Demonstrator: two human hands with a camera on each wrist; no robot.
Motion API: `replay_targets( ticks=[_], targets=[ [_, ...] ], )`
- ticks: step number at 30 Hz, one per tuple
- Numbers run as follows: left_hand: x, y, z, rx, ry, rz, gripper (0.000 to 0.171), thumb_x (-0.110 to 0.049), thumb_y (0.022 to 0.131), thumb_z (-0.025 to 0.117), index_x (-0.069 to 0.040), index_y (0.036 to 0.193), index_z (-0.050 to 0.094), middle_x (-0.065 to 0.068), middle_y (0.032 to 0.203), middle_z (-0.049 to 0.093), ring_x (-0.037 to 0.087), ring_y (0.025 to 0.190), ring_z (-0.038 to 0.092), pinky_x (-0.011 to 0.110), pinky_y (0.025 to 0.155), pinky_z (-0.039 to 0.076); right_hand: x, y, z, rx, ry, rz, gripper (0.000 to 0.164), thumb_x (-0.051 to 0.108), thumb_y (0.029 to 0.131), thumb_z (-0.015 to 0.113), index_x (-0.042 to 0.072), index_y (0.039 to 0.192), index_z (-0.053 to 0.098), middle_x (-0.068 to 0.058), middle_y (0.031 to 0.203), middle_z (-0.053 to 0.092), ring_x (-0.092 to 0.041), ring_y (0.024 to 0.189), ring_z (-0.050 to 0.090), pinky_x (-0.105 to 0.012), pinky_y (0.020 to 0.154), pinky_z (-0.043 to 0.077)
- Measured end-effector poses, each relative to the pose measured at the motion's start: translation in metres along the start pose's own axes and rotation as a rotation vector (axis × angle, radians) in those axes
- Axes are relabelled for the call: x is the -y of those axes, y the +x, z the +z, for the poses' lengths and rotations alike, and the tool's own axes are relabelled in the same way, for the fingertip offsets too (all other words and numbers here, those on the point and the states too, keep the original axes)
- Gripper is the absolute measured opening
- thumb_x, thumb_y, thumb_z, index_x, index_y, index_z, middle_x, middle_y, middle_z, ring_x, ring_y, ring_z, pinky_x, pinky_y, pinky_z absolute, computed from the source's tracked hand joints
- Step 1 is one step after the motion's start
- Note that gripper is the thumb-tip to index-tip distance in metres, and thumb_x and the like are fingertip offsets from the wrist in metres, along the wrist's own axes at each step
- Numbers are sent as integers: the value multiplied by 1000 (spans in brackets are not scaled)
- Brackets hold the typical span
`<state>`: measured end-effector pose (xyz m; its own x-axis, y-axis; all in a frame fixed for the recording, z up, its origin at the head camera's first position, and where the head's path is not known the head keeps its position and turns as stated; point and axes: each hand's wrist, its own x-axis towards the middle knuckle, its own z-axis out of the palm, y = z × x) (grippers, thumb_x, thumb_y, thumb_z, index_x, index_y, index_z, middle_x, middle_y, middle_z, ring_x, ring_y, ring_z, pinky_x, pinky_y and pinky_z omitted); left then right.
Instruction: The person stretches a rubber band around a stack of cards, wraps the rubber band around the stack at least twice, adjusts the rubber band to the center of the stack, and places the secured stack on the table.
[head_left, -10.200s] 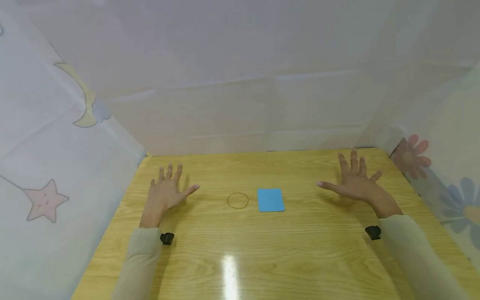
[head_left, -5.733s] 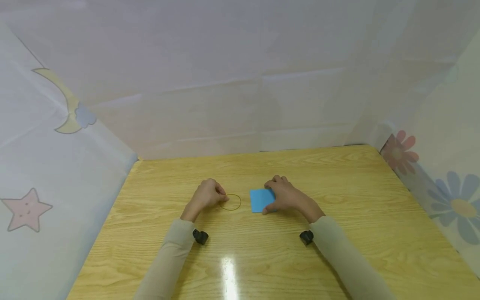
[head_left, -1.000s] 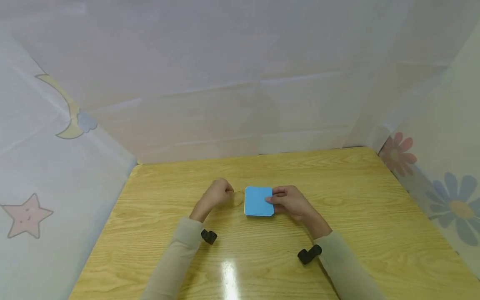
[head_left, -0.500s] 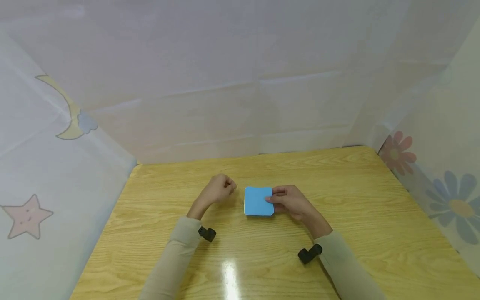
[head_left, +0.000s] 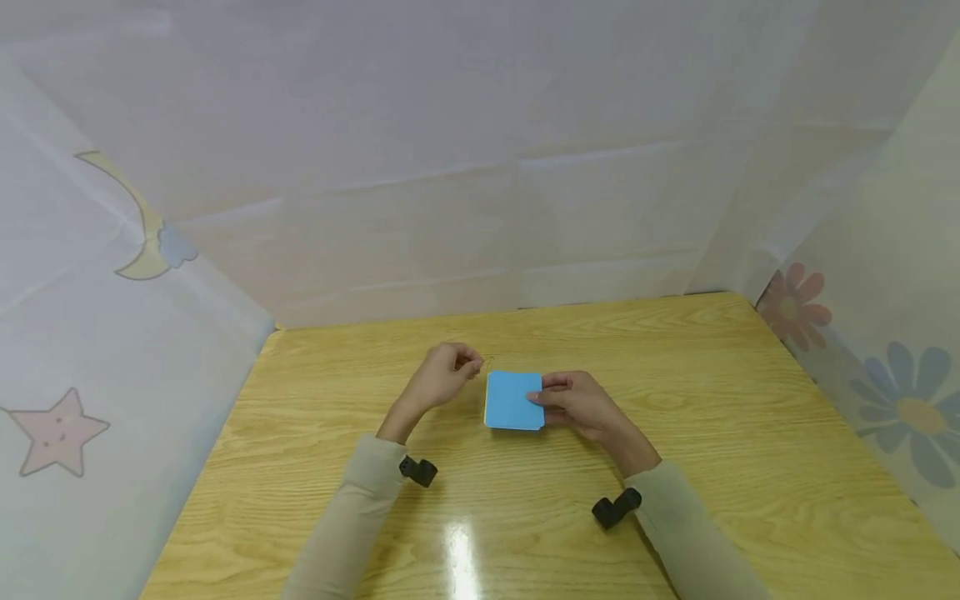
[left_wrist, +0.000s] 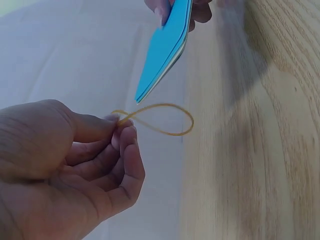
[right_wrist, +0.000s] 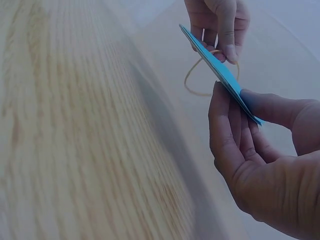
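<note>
Yellow band [left_wrist: 165, 105]: twisted loop in air, near far left corner of blue pad [head_left: 513, 400]; contact cannot be told. Left hand [head_left: 441, 375]: narrow pinch on band, thumb against fingertips. Pad: layered, held above wooden table [head_left: 337, 367]. Right hand [head_left: 588, 407]: grips pad's right edge, thumb on upper face, fingers beneath. Behind: pale cloth [head_left: 450, 125]. Left side: printed star [head_left: 60, 432].

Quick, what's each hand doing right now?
Left hand: closed, pinching a yellowish rubber band.
Right hand: closed, holding a blue-topped stack of square cards between thumb and fingers.
</note>
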<state>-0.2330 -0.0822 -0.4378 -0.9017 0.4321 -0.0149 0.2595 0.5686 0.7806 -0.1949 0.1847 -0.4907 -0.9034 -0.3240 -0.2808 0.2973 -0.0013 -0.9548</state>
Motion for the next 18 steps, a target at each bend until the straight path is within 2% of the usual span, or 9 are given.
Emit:
replay_targets(
  ticks=[4,9,18],
  targets=[
    [-3,-1,0,34,2,36,23,-17,110,57,0,117,71,22,109,73,41,101,69,31,74,54,-1,1,1,-2,8,-2,12,7,99,72,-1,103,63,-5,98,69,-15,88,75,-30,76,66],
    [-6,-4,0,62,20,50,19,-17,109,58,-4,114,71,19,109,74,39,102,70,30,74,54,-1,3,2,-15,20,-1,14,8,99,72,-2,105,64,-5,98,68,-14,88,74,-30,76,65],
    [-8,-7,4,58,0,49,18,-18,106,65,-7,117,74,8,109,76,33,103,72,32,82,58,3,1,9,-63,80,4,36,6,102,67,-12,131,58,-10,114,70,-17,99,73,-32,83,66]
  ],
)
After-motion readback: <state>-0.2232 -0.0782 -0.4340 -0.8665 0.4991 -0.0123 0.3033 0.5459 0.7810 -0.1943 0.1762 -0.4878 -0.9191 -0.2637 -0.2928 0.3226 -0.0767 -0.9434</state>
